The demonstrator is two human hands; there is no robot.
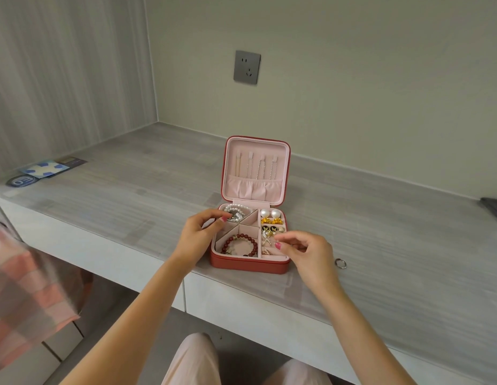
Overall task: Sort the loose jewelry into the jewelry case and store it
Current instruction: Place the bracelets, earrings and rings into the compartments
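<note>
the left hand (198, 233) pinches the pearl bracelet (236, 212) into its compartment of the open jewelry case (248, 263); the right hand (305, 252) pinches something tiny above the earring slots; a ring (340, 263) waits on the surface (130, 190) right of it.

A long grey wood-grain desk top (130, 173) runs across the middle of the frame, with a white front edge (241, 298) below it. On the plain beige wall (380, 79) in the upper centre sits a grey square wall socket (246, 67). A pale streaked side panel (61, 65) fills the upper left. At the left edge of the desk top lie a light blue patterned square card (44, 168), a dark oval badge with white lettering (21, 180) just in front of it, and a small dark flat card (72, 161) behind. At the far right edge a dark grey object (496, 206) is partly cut off. A pink and white checked fabric (22, 287) hangs at the lower left.
</note>
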